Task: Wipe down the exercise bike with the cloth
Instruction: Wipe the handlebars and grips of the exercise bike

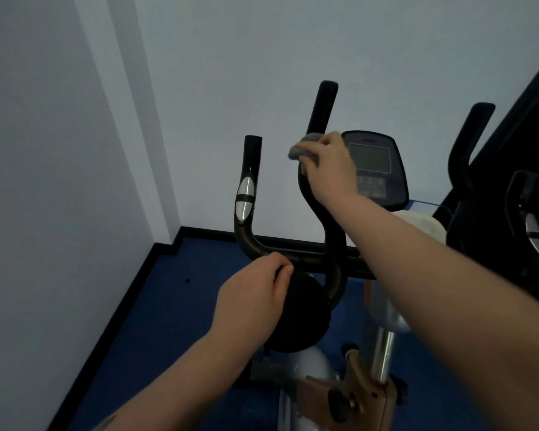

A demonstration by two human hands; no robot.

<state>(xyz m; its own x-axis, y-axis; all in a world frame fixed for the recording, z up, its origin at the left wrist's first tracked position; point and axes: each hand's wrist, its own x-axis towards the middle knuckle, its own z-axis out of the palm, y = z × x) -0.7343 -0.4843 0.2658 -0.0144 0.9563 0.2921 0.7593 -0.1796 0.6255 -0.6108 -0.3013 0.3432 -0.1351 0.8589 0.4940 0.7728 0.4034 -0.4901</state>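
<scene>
The exercise bike stands in front of me, with black curved handlebars (332,244) and a grey console (374,164) with a screen at the upper right. My right hand (329,164) grips a grey cloth (302,147) wrapped round the tall inner handlebar, about halfway up it. My left hand (252,293) sits lower, its fingers curled on the horizontal handlebar tube next to the left grip (246,194), which bears silver sensor plates. A round black disc (296,318) lies under my left hand.
A pale wall corner rises to the left, with a black skirting board along the blue floor (156,306). A second black machine (511,197) stands close on the right. The bike's silver post (383,343) and tan frame clamp (358,396) are below.
</scene>
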